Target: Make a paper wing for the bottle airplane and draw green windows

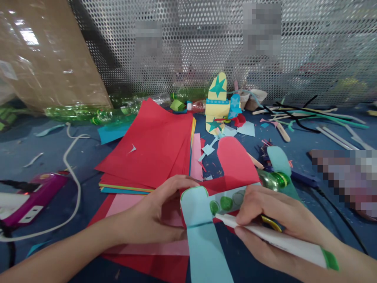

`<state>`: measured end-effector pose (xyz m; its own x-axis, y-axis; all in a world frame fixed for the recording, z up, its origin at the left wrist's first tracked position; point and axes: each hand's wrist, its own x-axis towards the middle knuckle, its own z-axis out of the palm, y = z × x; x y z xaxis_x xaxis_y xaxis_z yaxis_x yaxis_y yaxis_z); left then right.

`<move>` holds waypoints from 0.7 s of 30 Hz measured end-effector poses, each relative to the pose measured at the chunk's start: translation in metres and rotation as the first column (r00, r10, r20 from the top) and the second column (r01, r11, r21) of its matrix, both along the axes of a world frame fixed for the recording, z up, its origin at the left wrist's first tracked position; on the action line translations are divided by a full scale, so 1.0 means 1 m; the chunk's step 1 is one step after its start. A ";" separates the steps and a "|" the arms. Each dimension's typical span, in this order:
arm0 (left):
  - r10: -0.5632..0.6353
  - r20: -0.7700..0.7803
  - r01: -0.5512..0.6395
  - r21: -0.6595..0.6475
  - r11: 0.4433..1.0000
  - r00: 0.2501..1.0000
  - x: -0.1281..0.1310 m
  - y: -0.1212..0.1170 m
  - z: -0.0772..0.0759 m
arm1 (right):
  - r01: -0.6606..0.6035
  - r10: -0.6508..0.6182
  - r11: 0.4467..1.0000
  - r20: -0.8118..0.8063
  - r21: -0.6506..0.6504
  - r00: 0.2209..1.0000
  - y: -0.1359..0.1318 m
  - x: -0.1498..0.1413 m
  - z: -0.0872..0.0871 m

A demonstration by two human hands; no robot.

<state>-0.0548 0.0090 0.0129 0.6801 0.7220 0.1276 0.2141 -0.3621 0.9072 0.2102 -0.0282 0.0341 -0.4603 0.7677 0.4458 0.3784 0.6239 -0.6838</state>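
Observation:
In my right hand [271,220] is a white marker [282,241] with a green end. Its tip touches a pale band [219,198] beside several green coloured spots. The band runs across a red rounded paper piece [238,161]. My left hand [165,212] grips the left side of this paper craft, fingers behind and thumb below. A light blue paper strip [203,243] with a rounded top and a dark line across it hangs over the craft's near side. Part of the craft is hidden behind my right fingers.
A stack of coloured paper [153,145] lies left of centre. A yellow paper craft with stars [216,106] stands behind. Right are a green bottle [272,180], a corded blue tool [306,179] and sticks [312,114]. A purple power strip [38,198] sits left, before a cardboard box [53,55].

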 end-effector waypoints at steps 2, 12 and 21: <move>0.003 0.007 -0.003 -0.008 1.000 1.000 0.001 0.000 0.000 | -0.019 0.019 1.000 0.015 -0.011 1.000 0.001 0.000 0.001; 0.016 -0.003 -0.016 -0.039 0.999 1.000 0.001 -0.001 0.000 | 0.016 0.000 0.990 0.113 -0.138 0.994 -0.005 0.003 0.017; 0.006 -0.011 -0.006 -0.030 1.000 1.000 0.000 -0.001 0.000 | 0.156 -0.157 0.982 -0.006 -0.111 0.988 -0.005 0.003 0.010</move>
